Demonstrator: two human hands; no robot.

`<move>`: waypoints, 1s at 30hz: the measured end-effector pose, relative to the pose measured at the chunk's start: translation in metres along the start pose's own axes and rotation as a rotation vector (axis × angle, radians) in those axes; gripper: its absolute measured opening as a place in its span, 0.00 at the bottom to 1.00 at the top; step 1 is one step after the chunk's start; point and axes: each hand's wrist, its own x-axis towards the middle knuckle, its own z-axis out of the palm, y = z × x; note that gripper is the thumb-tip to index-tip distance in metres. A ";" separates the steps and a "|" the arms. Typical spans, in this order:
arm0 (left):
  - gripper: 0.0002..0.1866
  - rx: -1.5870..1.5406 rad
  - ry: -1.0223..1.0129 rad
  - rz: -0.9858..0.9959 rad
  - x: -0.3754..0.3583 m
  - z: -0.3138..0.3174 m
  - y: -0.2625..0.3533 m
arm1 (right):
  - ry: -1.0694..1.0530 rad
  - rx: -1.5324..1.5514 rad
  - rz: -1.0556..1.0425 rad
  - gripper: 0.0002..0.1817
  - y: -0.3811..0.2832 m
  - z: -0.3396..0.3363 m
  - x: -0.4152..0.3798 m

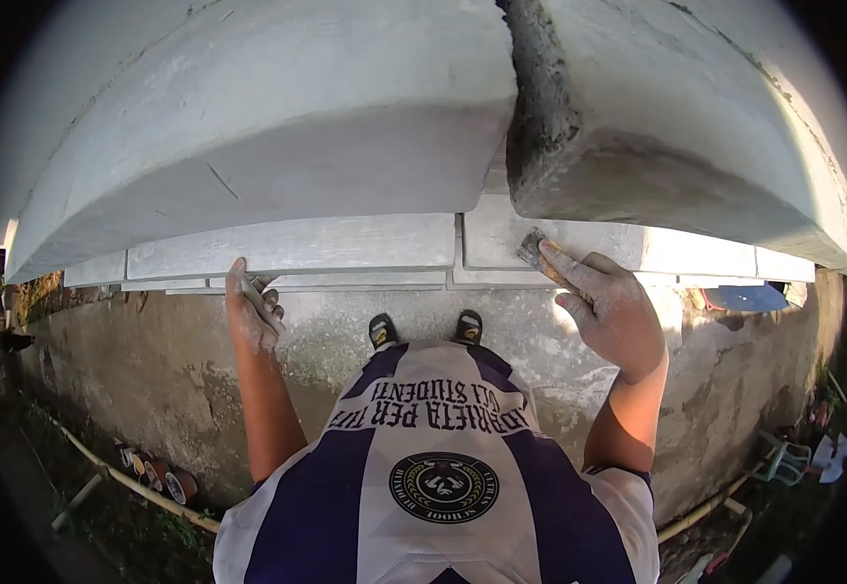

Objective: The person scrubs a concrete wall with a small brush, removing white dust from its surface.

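Note:
My right hand (610, 304), dusty with white powder, grips a small worn block (538, 249) stained brown and grey. Its far end overlaps the face of a pale, smooth ledge (569, 239) beneath the overhanging slab. Over on the other side, my left hand (257, 304) is also coated in white dust. One digit points up to the lower edge of the long pale panel (297, 245), while the other fingers curl loosely, with nothing visible in them.
Overhead, a thick plastered slab (277, 127) spans the view, with a rough, dark gap (543, 97) splitting it from the right section. My sandalled feet (382, 331) stand on grey concrete. Bamboo poles (146, 487), flower pots (181, 486) and a green plastic chair (783, 457) lie below.

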 end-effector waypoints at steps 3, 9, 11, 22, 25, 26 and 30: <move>0.31 0.002 0.017 -0.015 0.001 0.001 0.001 | 0.104 -0.058 -0.031 0.35 0.032 -0.009 -0.021; 0.33 0.001 0.094 0.001 -0.004 0.011 0.001 | 0.175 -0.017 0.052 0.33 0.072 -0.037 -0.052; 0.34 0.004 0.070 0.020 -0.002 0.009 -0.003 | 0.149 -0.069 0.085 0.31 0.085 -0.045 -0.059; 0.41 0.001 0.088 0.040 -0.009 0.018 -0.003 | 0.220 -0.201 0.248 0.23 0.095 -0.035 -0.081; 0.44 0.002 0.083 0.014 -0.003 0.010 -0.003 | 0.273 -0.104 0.267 0.22 0.100 -0.011 -0.095; 0.44 -0.001 0.085 -0.002 0.001 0.008 -0.005 | 0.285 -0.095 0.252 0.22 0.103 -0.004 -0.102; 0.47 -0.001 0.092 0.020 -0.004 0.012 -0.005 | 0.347 0.105 0.351 0.18 0.091 0.002 -0.115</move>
